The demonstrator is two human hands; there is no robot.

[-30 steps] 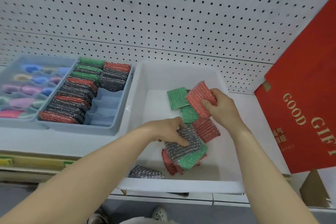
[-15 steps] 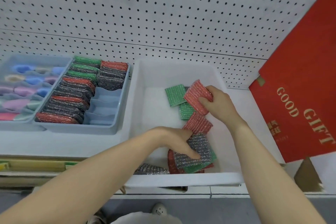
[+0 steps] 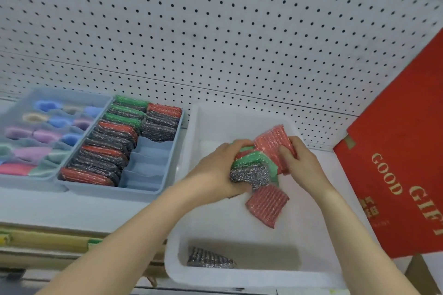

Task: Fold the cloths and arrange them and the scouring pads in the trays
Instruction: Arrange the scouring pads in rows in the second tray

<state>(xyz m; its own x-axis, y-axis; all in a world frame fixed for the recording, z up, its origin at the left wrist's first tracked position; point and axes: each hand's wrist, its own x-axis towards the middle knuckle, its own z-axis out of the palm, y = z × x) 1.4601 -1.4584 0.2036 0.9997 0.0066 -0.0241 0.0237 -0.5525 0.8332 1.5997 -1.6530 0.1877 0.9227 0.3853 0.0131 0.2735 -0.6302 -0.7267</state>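
Scouring pads now gathered between both hands.

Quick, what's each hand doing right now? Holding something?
Left hand: closed on a bunch of scouring pads, silver and green ones showing.
Right hand: closed on a red scouring pad, pressed against the bunch.

Both forearms are bare to the frame edge: no sleeves, watch, rings or gloves on the left hand or right hand. Fingers have short, unpainted nails.
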